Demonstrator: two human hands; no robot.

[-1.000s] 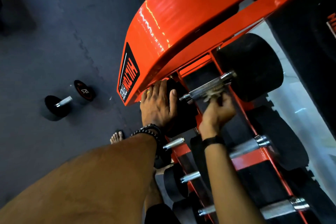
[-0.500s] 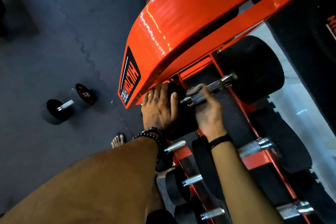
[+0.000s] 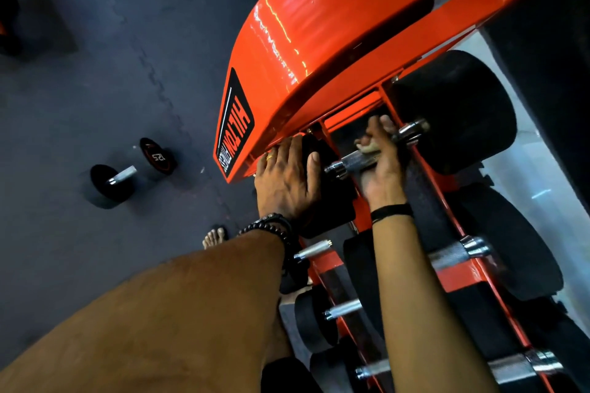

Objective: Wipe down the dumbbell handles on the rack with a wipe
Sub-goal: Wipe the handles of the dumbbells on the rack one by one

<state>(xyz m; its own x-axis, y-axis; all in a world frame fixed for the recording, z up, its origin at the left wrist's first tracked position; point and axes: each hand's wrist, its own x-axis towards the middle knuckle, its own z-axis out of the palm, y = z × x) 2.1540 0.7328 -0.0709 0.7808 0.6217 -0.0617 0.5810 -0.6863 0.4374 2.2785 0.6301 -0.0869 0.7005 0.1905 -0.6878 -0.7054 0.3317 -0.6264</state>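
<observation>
A: Where's the wipe [image 3: 367, 147]?
B: Bunched in the right hand [image 3: 381, 163], whose fingers curl round the knurled dumbbell handle [image 3: 357, 161] at the upper end of the orange rack [image 3: 459, 276].

A: Left hand [image 3: 285, 180]?
B: Flat, fingers straight, pressing the near black weight head [image 3: 329, 182]; it grips nothing.

A: Advice?
B: Keep bracing that head. Twist the wipe round the bar, collar to collar, working it into the knurling.

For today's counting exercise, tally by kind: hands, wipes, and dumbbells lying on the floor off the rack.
Hands: 2 (left hand, right hand)
Wipes: 1 (wipe, in the right hand)
Floor dumbbells: 1 (floor dumbbell)
Total: 4
</observation>
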